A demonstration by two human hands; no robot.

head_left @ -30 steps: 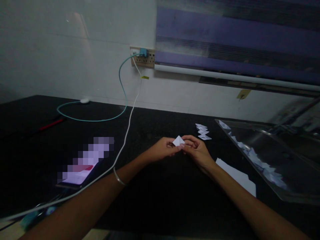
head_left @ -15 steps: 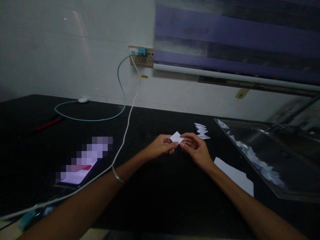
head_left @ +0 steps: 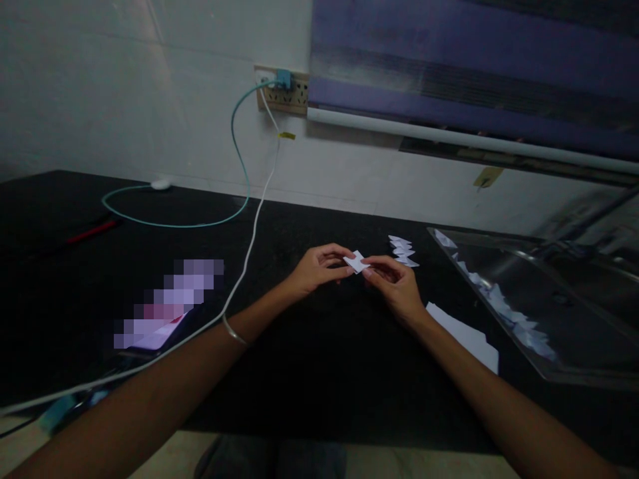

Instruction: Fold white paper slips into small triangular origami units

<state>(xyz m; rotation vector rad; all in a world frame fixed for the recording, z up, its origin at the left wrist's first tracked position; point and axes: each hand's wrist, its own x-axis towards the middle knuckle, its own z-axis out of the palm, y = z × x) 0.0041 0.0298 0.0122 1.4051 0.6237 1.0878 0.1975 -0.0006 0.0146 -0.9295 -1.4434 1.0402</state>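
left fingers [head_left: 341, 273]: barely parted, pinching folded paper [head_left: 356, 263] | right fingers [head_left: 378, 281]: likewise, same paper

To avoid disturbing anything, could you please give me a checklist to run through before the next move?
1. Small white folded paper in the grip of left hand and right hand: ok.
2. Its folds aligned: cannot tell, too small.
3. Row of pointed white paper pieces clear of the right hand: cannot tell, just behind it in view.
4. Long white cable clear of left forearm: cannot tell, runs along its edge.
5. White paper cluster along the metal sink apart from both hands: ok.
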